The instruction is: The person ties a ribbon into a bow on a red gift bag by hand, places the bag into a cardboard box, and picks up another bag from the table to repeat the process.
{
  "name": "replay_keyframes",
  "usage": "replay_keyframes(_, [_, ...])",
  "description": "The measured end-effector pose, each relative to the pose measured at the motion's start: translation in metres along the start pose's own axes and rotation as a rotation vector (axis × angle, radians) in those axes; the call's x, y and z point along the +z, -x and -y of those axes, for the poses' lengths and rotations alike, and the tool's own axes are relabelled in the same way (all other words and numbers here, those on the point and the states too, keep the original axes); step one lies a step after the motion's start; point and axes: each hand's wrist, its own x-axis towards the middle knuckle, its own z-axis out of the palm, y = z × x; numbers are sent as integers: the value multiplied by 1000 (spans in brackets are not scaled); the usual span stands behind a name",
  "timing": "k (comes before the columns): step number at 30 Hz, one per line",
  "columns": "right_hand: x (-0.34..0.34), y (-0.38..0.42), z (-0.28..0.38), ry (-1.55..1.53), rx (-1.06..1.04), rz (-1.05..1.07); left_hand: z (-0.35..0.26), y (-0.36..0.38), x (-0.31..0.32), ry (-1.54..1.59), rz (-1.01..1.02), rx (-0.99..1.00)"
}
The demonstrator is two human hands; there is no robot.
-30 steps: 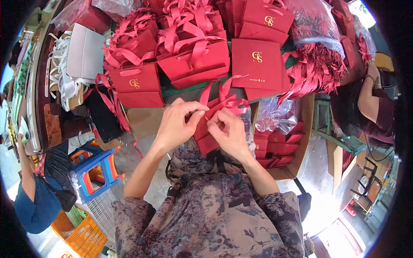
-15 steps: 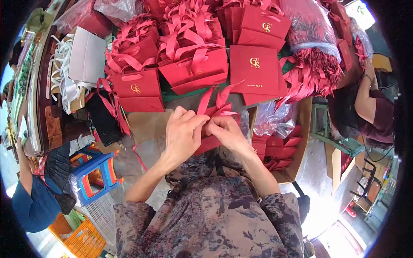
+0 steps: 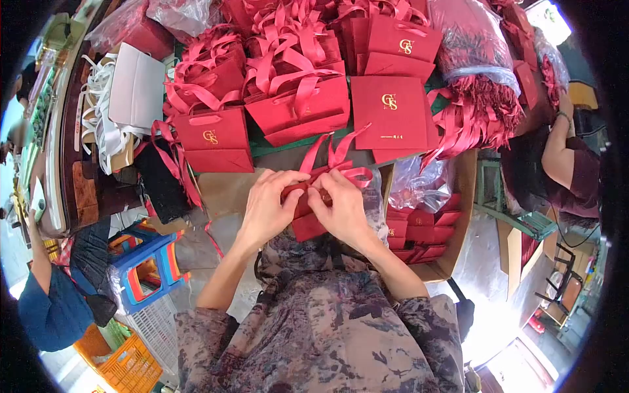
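Note:
A small red paper bag [image 3: 308,227] is held in front of my body, partly covered by my fingers. My left hand [image 3: 267,208] is closed on the bag's upper left edge, thumb on the near side. On the upper right, my right hand [image 3: 342,209] pinches the same bag with thumb and bent fingers. A red ribbon [image 3: 339,149] rises from the bag's top between the hands, its two ends pointing up, with a loop at the right. Just beyond the hands, finished-looking red bags with ribbon handles [image 3: 298,108] stand in rows on the table.
Flat red bags [image 3: 393,114] lie on the table beside a bundle of red ribbons [image 3: 475,124]. White bags [image 3: 136,85] stand at the left. A cardboard box [image 3: 462,229] with red bags is at my right. Stacked stools [image 3: 147,262] are at lower left; other people sit on both sides.
My hands have moved from the ribbon down to the bag's upper edges, fingers now bent over them. The ribbon loop at the right shows more fully. The view has shifted slightly.

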Motion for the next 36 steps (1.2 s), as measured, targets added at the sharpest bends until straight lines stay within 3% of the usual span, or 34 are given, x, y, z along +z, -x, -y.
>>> replay_keyframes(4, [-5,5,7,67,-55,57,-2,-2,-3,29,28,-163])
replay_keyframes(6, [-5,9,6,81,-122,19,0,-4,-5,46,23,-187])
replay_keyframes(10, [-4,11,5,45,-67,25,3,-5,-5,112,8,-207])
replay_keyframes(15, [1,4,3,-23,5,-6,7,-4,0,41,-79,35])
replay_keyframes(21, [6,-3,-7,-51,-49,-42,3,-4,8,-38,-126,-43])
replay_keyframes(24, [6,-8,4,135,-237,-167,-1,-9,4,-77,-143,31])
replay_keyframes(27, [9,-11,4,182,-292,-202,1,-9,7,-128,-189,67])
replay_keyframes(31, [18,-5,-3,-58,-141,-249,-2,-7,8,-92,-168,1])
replay_keyframes(34, [15,-4,-12,-232,-12,-143,-4,-7,11,-60,-177,-27])
replay_keyframes(36, [14,-6,-14,40,-264,-209,0,-7,14,-52,-177,-41])
